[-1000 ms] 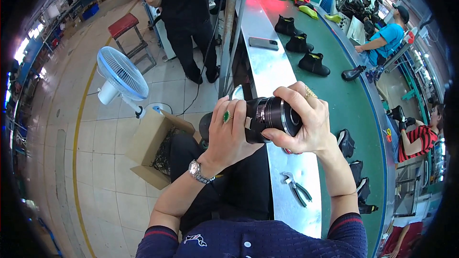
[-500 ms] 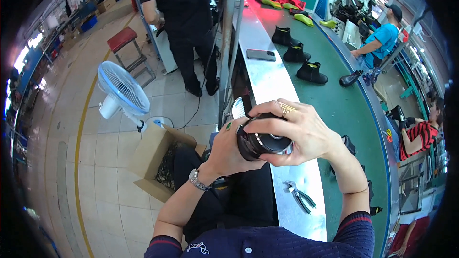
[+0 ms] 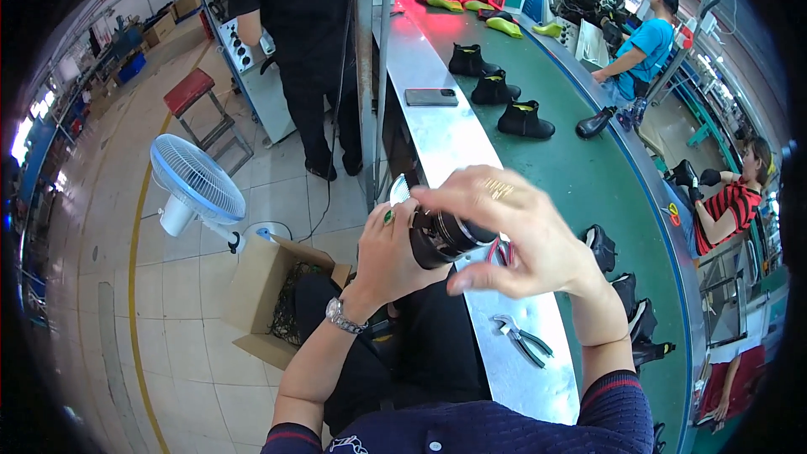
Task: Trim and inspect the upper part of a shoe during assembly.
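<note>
My left hand [image 3: 382,256] is wrapped round a black cylindrical object with shiny rings [image 3: 439,240] above my lap. A silvery ribbed piece [image 3: 400,190] sticks up beside its fingers; whether it belongs to the cylinder, I cannot tell. Slightly blurred, my right hand [image 3: 525,231] hovers over the cylinder's right side with thumb and fingers apart, partly hiding it. Pincers with dark handles [image 3: 521,340] lie on the metal ledge [image 3: 538,387] below the right hand. Something red-handled [image 3: 502,250] shows partly behind that hand.
Black ankle boots [image 3: 525,120] stand on the green conveyor [image 3: 555,193] at right, and a phone [image 3: 431,97] rests on the ledge. To the left are a fan [image 3: 197,181], a cardboard box [image 3: 261,294] and a stool [image 3: 189,91]. Co-workers are beyond the conveyor and ahead.
My right hand has loosened from the cylinder and its fingers have spread. The cylinder has tilted a little in my left hand. The view has shifted, and more boots show at lower right.
</note>
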